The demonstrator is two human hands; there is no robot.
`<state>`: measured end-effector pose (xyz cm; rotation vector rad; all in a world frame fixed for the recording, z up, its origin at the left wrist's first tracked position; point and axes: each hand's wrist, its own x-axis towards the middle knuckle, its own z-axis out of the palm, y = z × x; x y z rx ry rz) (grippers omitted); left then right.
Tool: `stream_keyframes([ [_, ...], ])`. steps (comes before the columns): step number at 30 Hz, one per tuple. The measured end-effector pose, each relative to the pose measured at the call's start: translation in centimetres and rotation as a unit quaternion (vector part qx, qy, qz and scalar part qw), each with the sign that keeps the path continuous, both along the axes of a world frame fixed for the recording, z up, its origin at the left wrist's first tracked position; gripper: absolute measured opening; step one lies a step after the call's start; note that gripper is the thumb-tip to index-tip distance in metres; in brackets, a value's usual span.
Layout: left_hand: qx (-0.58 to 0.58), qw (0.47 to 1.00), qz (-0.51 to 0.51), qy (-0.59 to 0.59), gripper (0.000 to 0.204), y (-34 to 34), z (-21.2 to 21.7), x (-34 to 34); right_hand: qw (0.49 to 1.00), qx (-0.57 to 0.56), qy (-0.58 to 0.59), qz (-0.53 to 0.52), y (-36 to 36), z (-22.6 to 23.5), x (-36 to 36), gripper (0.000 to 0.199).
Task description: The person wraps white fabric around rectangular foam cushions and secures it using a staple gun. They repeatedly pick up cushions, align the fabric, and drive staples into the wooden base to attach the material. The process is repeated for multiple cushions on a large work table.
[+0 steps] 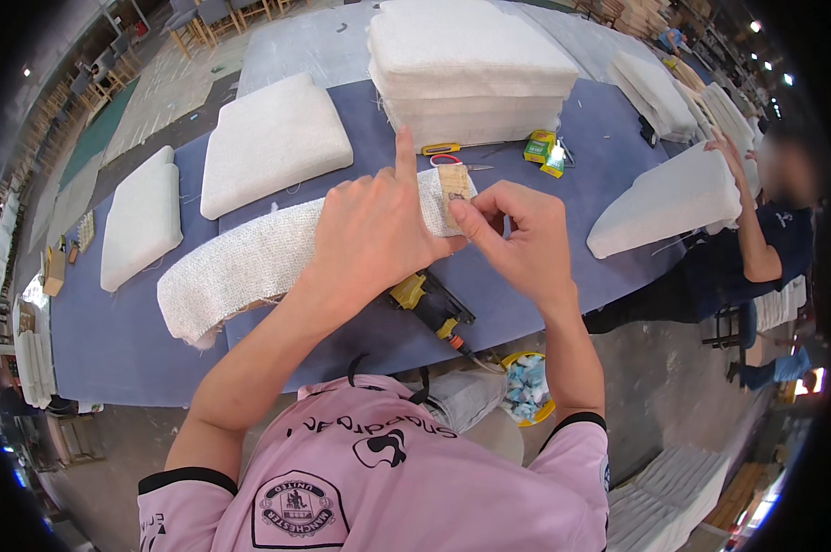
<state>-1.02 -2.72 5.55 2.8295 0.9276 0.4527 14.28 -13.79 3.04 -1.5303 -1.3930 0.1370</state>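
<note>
A long, curved strip covered in white woven fabric (245,253) lies across the blue-covered table in front of me. My left hand (369,225) rests over it near its right end, index finger stretched away from me and the other fingers bent around the strip. At that end sits a small tan piece (454,187) with a dark spot. My right hand (521,230) pinches the tan piece's near edge between thumb and bent fingers. Just beyond lie red-handled scissors (446,161), partly hidden. Below my hands lies a yellow-and-black power tool (426,302) with a hose.
A stack of white cushions (470,83) stands at the far side, a yellow utility knife (440,148) and green-yellow boxes (544,152) before it. Two white cushions (277,143) lie left. At right a co-worker handles another cushion (664,202). A yellow bucket (551,405) stands below the table edge.
</note>
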Motion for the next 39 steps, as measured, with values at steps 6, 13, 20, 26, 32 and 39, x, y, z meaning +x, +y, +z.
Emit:
stream_keyframes([
  [6, -0.007, 1.000, 0.006, -0.017, 0.107, -0.1, -0.4, -0.2, 0.996, -0.038, -0.076, 0.008, 0.0, -0.3, -0.2, 0.022],
  [13, -0.002, 1.000, 0.007, -0.008, 0.106, -0.5, -0.4, -0.3, 0.990, -0.110, -0.091, 0.014, -0.1, 1.0, -0.5, 0.026],
  [20, 0.006, 1.000, 0.009, -0.016, 0.106, -0.9, -0.9, -0.4, 0.965, -0.246, -0.094, 0.015, 0.4, 3.3, -0.8, 0.029],
  [26, -0.002, 1.000, 0.014, -0.017, 0.107, -1.0, -1.1, -0.5, 0.957, -0.275, -0.084, 0.035, 1.0, 3.4, -0.4, 0.031],
  [32, -0.048, 0.999, 0.013, -0.006, 0.111, 0.2, 0.1, 1.0, 0.957, -0.048, 0.242, 0.154, 0.4, -2.5, 2.8, 0.036],
  [39, 0.066, 0.992, -0.094, 0.054, 0.085, 6.1, 1.2, 1.9, 0.877, 0.045, 0.404, -0.257, 0.8, -32.9, 4.6, 0.040],
])
